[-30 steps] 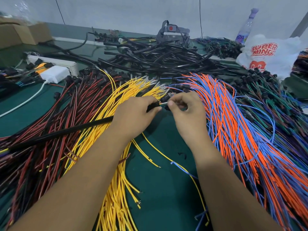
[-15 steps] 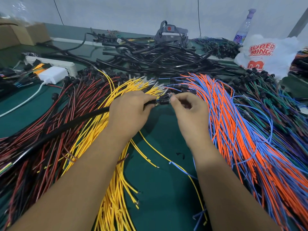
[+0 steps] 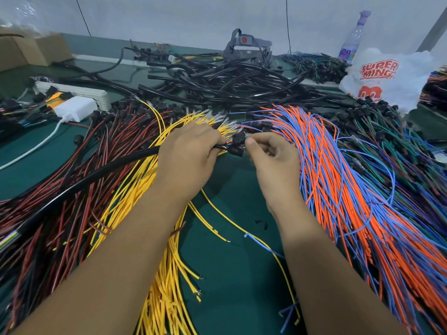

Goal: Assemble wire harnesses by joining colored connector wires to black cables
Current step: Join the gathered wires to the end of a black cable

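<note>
My left hand (image 3: 187, 155) grips a thick black cable (image 3: 96, 176) near its end, where short coloured leads and small black connectors (image 3: 238, 143) stick out. The cable runs down to the left over the wire piles. My right hand (image 3: 273, 155) pinches at those connectors with thumb and forefinger, and a thin wire end sits between the fingertips. A yellow wire bundle (image 3: 164, 286) lies under my left forearm. An orange and blue wire bundle (image 3: 338, 189) fans out right of my right hand.
Red and black wires (image 3: 60, 201) cover the left side. A heap of black cables (image 3: 229, 81) lies at the back, with a white power strip (image 3: 79, 93), a charger, cardboard boxes, a plastic bag (image 3: 387, 76) and a bottle (image 3: 352, 39). Green and blue wires (image 3: 399, 146) lie far right.
The cable's far end has dropped toward the lower left. My hands have shifted slightly upward together, and the right fingers now pinch the connectors more closely.
</note>
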`<state>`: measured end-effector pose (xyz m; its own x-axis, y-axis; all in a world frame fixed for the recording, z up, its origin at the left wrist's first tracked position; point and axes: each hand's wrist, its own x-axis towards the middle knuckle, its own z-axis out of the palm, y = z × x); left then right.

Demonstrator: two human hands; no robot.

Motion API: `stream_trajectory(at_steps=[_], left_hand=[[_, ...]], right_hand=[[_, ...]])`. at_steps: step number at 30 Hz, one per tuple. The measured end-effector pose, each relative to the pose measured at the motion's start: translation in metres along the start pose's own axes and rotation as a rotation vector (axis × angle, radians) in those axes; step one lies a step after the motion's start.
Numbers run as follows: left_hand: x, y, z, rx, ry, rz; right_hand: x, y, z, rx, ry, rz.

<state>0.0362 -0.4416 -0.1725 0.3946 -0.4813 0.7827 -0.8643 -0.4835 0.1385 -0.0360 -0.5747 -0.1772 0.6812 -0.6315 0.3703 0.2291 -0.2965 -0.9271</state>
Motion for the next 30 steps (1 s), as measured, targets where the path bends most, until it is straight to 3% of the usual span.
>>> stream_trajectory(at_steps=[7,10,15,17,22,30], left_hand=[[-0.004,0.0,0.002,-0.078,-0.028,-0.075],[0.002,0.007,-0.001,-0.179,-0.081,-0.299],[0.014,0.007,-0.002,-0.841,-0.269,-0.787],[0.015,0.002,-0.004,-1.053,-0.364,-0.901],[0.013,0.0,0.001,-1.051,-0.527,-0.92],[0.012,-0.005,-0.001,-1.088,-0.565,-0.943]], right_hand=[[0.001,0.002,0.004,0.024,0.015,0.03],[0.0,-0.002,0.005,0.064,0.08,-0.026],[-0.003,-0.007,0.003,0.065,0.225,-0.08],[0.001,-0.007,-0.002,0.09,0.276,-0.062],[0.004,-0.004,0.0,0.135,0.096,0.048],[0.003,-0.002,0.001,0.056,-0.063,0.053]])
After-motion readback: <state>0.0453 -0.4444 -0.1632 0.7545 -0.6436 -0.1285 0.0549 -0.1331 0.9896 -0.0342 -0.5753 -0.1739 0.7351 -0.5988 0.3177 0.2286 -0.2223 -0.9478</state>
